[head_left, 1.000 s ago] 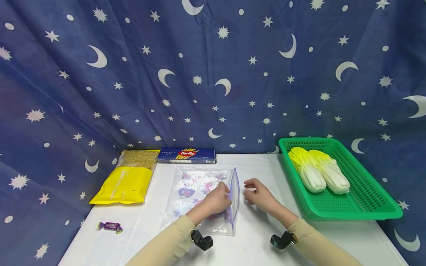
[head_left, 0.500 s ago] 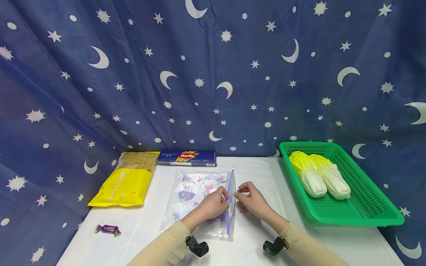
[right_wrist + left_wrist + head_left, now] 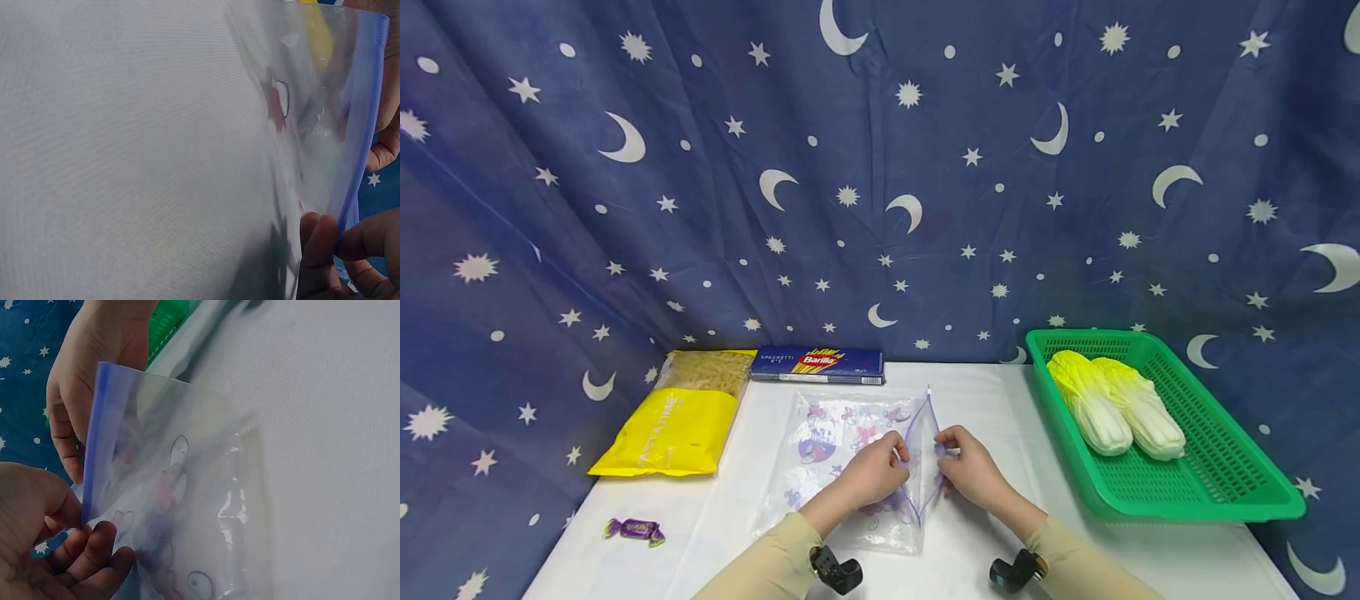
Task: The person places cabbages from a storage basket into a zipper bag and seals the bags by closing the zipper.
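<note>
Clear printed zip bag (image 3: 850, 454) on the bench (image 3: 970, 542), purple mouth strip pinched between left hand (image 3: 872, 473) fingers and right hand (image 3: 970, 468) fingers, opening parted between them

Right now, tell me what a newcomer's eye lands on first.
Both hands, the left hand and right hand, pinch the blue-edged mouth of a clear printed zip bag at table centre. To the right, a green basket holds two napa cabbages.

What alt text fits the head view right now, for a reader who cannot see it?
Two hands pull apart the purple zip edge of a clear printed zip bag on a white table: left hand, right hand. Around them lie a yellow pasta bag, a spaghetti box, a candy, and a green basket holding two cabbages.
</note>
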Demonstrator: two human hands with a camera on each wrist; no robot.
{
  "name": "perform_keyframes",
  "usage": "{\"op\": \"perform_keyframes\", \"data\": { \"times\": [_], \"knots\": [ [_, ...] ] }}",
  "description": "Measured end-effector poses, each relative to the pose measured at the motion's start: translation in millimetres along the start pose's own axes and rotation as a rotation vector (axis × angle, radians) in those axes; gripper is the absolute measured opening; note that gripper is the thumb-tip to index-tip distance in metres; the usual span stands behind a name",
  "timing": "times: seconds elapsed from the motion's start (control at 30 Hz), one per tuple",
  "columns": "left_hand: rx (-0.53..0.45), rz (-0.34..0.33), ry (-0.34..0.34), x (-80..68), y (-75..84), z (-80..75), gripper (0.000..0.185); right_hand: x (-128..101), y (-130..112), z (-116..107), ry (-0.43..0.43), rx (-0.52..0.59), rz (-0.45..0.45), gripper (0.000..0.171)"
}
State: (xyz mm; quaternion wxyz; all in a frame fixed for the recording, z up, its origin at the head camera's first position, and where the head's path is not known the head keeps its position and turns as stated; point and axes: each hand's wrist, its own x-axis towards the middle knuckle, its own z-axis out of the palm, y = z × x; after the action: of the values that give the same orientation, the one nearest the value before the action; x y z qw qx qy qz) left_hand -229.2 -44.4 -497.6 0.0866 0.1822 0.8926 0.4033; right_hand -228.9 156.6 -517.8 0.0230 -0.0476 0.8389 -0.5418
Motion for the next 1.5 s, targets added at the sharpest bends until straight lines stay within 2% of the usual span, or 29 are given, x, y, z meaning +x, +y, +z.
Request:
{"op": "perform_keyframes", "data": {
  "times": [0.1, 0.2, 0.37, 0.5, 0.6, 0.73, 1.03, 1.13, 1.27, 1.43, 1.5],
  "knots": [
    [0.027, 0.01, 0.008, -0.1, -1.8, -0.9, 0.025, -1.3, 1.6, 0.7, 0.005, -0.01, 0.016, 0.042],
    [0.041, 0.016, -0.003, -0.1, -2.9, -1.7, 0.041, -0.3, 2.1, 1.2, 0.01, -0.018, 0.019, 0.048],
    [0.034, 0.013, -0.048, 3.0, -4.4, -2.1, 0.055, 2.7, -0.9, -0.1, 0.016, -0.092, -0.013, 0.052],
    [0.004, -0.003, -0.078, 4.0, -2.9, -2.9, 0.052, 3.3, -4.3, -1.3, 0.033, -0.163, -0.059, 0.052],
    [-0.026, -0.011, -0.075, 4.8, -0.1, -5.2, 0.048, 4.9, -5.4, -1.8, 0.039, -0.181, -0.084, 0.049],
    [-0.019, 0.011, -0.053, 6.5, 2.0, -8.7, 0.048, 7.5, -5.4, -2.7, 0.048, -0.195, -0.102, 0.048],
    [-0.065, 0.018, -0.09, 9.1, 5.0, -23.2, 0.051, 9.8, -14.0, -9.1, 0.027, -0.177, -0.078, 0.052],
    [-0.041, 0.023, -0.099, 9.4, 6.2, -30.7, 0.052, 10.2, -17.7, -11.6, 0.022, -0.175, -0.05, 0.054],
    [0.008, 0.009, -0.078, 8.4, 7.2, -41.9, 0.048, 11.0, -21.2, -15.2, 0.022, -0.189, -0.008, 0.055],
    [0.065, -0.021, -0.073, 5.4, 7.7, -55.0, 0.047, 12.0, -23.7, -18.6, 0.019, -0.217, -0.01, 0.055],
    [0.08, -0.008, -0.076, 4.1, 7.5, -59.8, 0.047, 12.2, -25.1, -19.6, 0.013, -0.217, -0.012, 0.056]
  ]
}}
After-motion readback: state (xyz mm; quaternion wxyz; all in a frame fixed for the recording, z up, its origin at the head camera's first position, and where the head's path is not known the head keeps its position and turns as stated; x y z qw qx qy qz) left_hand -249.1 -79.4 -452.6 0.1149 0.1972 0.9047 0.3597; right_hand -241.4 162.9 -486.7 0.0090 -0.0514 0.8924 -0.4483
